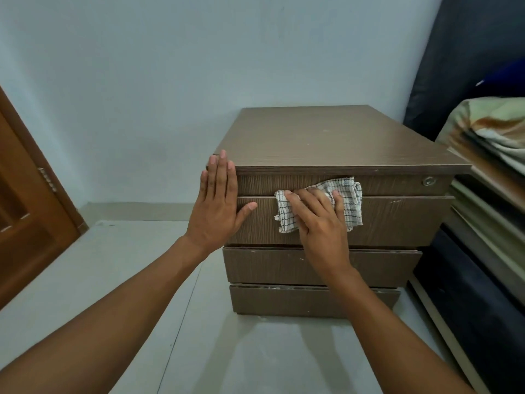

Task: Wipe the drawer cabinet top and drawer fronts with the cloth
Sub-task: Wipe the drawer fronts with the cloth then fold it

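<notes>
The cabinet top (335, 137) lies bare, open to a sweep from the front edge to the wall (199, 66). Left of the drawer cabinet (326, 237) the floor (127, 265) is free as far as the wooden door (25, 209). On the right, stacked bedding (494, 143) and a dark bed frame (468, 308) crowd close (possibly touching the cabinet's side), leaving little room there.
</notes>
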